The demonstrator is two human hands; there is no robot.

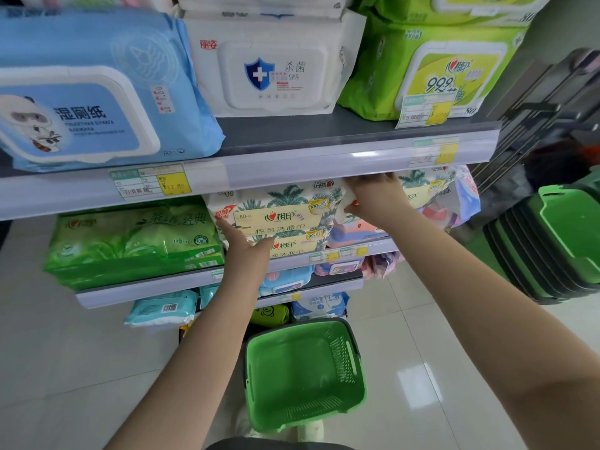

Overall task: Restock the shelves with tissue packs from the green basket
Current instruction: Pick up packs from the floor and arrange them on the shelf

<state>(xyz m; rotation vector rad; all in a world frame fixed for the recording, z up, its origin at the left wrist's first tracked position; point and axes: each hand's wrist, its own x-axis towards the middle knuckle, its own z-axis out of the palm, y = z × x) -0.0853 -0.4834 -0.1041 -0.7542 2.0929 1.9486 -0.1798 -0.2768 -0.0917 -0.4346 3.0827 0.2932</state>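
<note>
Tissue packs point(279, 219) with a palm-leaf print occupy the middle shelf point(292, 274), stacked two high, labels facing out so the product name reads from the aisle. No pack is visible in the green basket point(305, 375) on the floor tiles below; its interior shows bare, which suggests the restock is at or near its end.

Upper shelf point(324, 157): large wipe packs lie flat, a blue pack point(91, 92) at left, a white pack point(272, 63) in the centre, green packs point(438, 69) at right, each lid forward. Price tags sit in the clear rail along the front edge, under their goods.

Middle shelf, left: a bulky green multipack point(130, 241) lies just beside the palm-print stack, touching or nearly so.

To the right, a nested stack of spare baskets point(558, 241) stands on the floor, well apart from the working basket.

Left hand point(246, 251): fingers straight and spread, pressed flat against the front of the palm-print stack at its lower left. In my judgement this is a steadying or squaring push, keeping the stack flush with the shelf edge.

Right hand point(376, 193): it reaches under the upper shelf rail to the right end of the same stack. The fingers curl over the end of a pack, apparently gripping its wrapper; the fingertips are hidden behind the pack and rail, so the hold cannot be fully confirmed. The likely purpose is to seat this pack into the gap beside the further palm-print packs point(422, 186).
</note>
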